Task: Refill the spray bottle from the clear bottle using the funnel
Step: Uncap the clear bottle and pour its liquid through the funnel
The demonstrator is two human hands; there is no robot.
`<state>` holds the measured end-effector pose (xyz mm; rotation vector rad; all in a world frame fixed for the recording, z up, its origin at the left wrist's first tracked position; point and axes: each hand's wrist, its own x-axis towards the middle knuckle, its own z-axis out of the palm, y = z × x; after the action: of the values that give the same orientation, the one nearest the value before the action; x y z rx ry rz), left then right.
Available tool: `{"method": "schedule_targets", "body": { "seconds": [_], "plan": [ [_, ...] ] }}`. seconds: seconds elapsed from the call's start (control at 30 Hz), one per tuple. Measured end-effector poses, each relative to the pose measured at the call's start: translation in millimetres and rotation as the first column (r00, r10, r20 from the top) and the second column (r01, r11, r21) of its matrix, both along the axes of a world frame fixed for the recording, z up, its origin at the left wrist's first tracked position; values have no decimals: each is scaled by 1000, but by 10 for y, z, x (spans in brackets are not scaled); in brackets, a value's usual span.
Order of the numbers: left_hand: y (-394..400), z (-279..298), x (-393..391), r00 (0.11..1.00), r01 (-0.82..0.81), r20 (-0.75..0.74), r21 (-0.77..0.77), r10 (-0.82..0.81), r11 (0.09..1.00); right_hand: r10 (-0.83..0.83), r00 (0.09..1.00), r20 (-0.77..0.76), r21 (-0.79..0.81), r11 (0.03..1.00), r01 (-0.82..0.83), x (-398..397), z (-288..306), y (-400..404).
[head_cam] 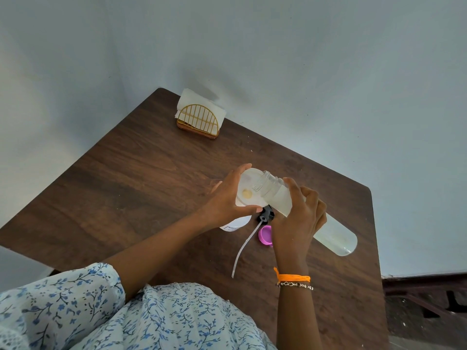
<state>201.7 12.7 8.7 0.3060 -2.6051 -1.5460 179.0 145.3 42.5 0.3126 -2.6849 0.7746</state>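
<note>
Head view: my left hand (222, 198) steadies the funnel (249, 189) on the spray bottle (233, 224), my right hand (299, 218) tips the uncapped clear bottle (336, 236) over it, seemingly mid-pour, recapping left.

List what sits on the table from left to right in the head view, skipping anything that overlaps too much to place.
Napkin holder → left hand on the funnel → black spray head → purple cap → right hand → base of the clear bottle.
</note>
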Motion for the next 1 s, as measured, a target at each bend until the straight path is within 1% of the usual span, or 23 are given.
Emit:
{"method": "schedule_targets", "body": {
  "seconds": [1.0],
  "plan": [
    [0, 8, 5, 1000, 4, -8, 3, -4, 1000, -14, 1000, -20, 6, 1000, 14, 0, -25, 24]
  ]
}}
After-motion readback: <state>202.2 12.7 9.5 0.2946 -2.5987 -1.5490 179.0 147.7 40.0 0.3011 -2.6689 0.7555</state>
